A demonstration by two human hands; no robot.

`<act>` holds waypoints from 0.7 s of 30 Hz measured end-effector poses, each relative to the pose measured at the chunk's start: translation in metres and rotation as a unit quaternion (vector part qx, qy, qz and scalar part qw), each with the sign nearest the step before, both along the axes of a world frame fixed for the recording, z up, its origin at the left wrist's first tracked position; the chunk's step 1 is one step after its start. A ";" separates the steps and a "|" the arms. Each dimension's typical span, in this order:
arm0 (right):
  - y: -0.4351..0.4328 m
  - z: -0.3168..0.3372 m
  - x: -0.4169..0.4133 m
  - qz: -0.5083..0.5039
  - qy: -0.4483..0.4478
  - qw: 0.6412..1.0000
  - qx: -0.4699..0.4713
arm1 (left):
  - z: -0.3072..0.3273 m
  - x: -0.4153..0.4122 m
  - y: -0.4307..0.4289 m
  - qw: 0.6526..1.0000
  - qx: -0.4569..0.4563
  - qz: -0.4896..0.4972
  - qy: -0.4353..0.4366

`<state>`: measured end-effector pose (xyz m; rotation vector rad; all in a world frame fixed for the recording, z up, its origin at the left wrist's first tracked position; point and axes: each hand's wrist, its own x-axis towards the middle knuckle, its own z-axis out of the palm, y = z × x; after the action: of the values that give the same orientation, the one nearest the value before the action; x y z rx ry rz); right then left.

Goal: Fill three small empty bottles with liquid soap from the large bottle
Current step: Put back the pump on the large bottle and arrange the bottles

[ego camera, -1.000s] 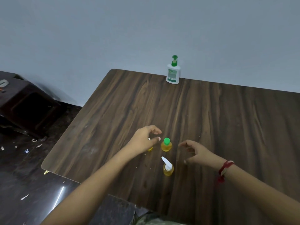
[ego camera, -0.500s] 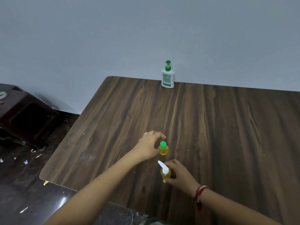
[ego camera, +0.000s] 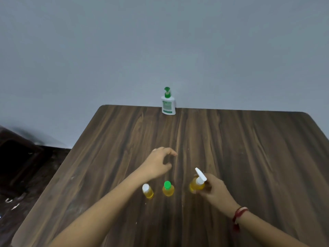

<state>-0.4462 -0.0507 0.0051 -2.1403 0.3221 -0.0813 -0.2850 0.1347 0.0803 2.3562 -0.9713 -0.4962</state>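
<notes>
Dark wood-grain laminate covers the counter, where a person's two bare arms reach in from the near edge. The right hand, with a red thread band at the wrist, grips a small clear bottle with a white pump top. Its fingers curl round the bottle's right side, and the nozzle points up and to the left. Whether the bottle's base touches the counter cannot be told.

The left hand hovers farther out, palm down, with fingers loosely curled and thumb apart, holding nothing. Nearer the person, beside the left forearm, a small clear bottle with a white cap and a small clear bottle with a green cap stand upright. The green-capped one stands between the white-capped one and the held bottle. All three contain yellow liquid.

A large white bottle with a green pump stands upright at the counter's far edge against a grey-blue wall, well apart from both hands. Its front carries a green label, and the writing is too small to read. Dark brown furniture sits at left on a dark floor.
</notes>
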 end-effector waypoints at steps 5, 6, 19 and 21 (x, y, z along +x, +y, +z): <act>-0.043 0.017 0.067 -0.075 -0.013 0.997 0.018 | -0.003 0.039 -0.024 1.000 -0.012 -0.005 0.000; -0.051 0.019 0.085 -0.082 -0.013 0.996 0.026 | -0.005 0.049 -0.029 1.000 -0.013 -0.001 0.003; -0.112 -0.012 0.309 -0.122 -0.010 0.992 0.038 | -0.053 0.190 -0.077 0.994 -0.060 0.090 0.010; -0.117 -0.015 0.326 -0.131 -0.011 0.990 0.042 | -0.059 0.205 -0.081 0.992 -0.068 0.102 0.015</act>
<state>-0.1198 -0.1673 -0.0098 -2.0019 0.5813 -0.2383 -0.0801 0.0540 0.0210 2.2873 -0.7175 -0.3723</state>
